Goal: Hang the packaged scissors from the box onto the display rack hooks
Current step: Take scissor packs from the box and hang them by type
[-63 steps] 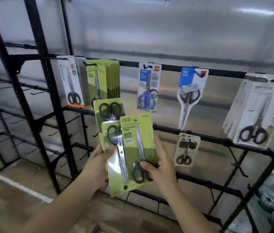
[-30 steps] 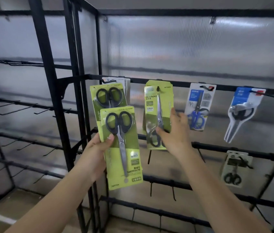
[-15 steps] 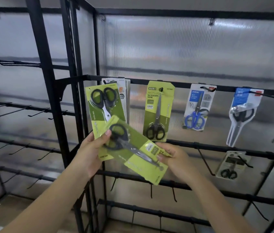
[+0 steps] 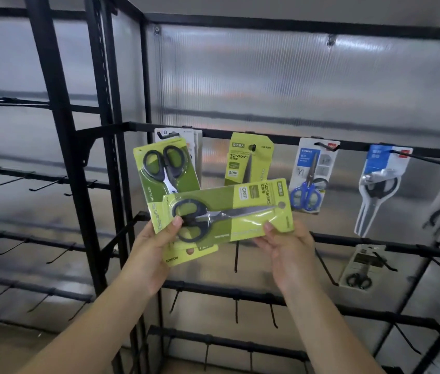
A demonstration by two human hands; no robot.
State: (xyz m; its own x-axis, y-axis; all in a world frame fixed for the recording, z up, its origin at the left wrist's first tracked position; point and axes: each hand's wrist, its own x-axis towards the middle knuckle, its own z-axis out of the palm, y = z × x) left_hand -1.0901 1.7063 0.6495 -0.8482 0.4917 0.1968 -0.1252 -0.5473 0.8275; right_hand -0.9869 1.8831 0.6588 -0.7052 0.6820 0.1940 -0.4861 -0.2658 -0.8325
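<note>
Nearest: left hand, thumb curled over the handle end of a lime-green carded pack of black-handled scissors, which lies sideways, blade tip to the right. Right hand, grip closed in a pinch on that pack's lower right edge.

Behind it, also in the left hand's grip: a second green carded pack of black-handled scissors, handles upward, and a third green card showing below.

Beyond: black metal display rack with rows of wire hooks. On the upper rail, left to right: a white carded pack, a green "SCISSORS" pack, a blue-handled scissors pack, a white-handled tool on a blue card. Lower rail: a small grey pack of black scissors. Farthest: a translucent ribbed wall panel.
</note>
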